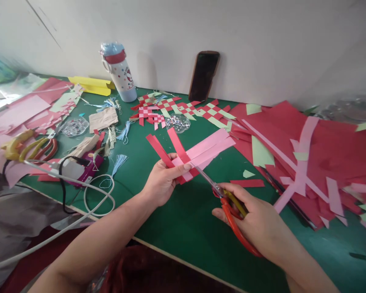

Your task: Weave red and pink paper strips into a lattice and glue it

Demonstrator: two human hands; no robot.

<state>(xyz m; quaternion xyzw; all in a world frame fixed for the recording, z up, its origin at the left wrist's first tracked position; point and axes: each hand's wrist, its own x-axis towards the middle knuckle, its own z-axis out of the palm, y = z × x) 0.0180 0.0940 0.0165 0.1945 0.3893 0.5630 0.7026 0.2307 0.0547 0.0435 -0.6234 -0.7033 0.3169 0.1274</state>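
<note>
My left hand (163, 181) pinches woven paper strips (205, 148) between thumb and fingers, pink ones running to the upper right and red ones crossing them. In my right hand (259, 211) is a pair of scissors (232, 217) with red and yellow-green handles. Its blades reach the pink paper just beside my left thumb; whether they are cutting into it I cannot tell. A loose red strip (247, 183) lies on the green table right of the blades, with a small pale green scrap (248, 174) near it.
Red sheets (277, 122) with pink and green offcuts cover the right side. Behind are finished checkered paper pieces (213, 110), a bead dish (178, 123), a phone (204, 75) and a bottle (122, 75). Left lie tassels (119, 162), a glue gun (16, 146), a white cable (106, 195) and other scissors (41, 149).
</note>
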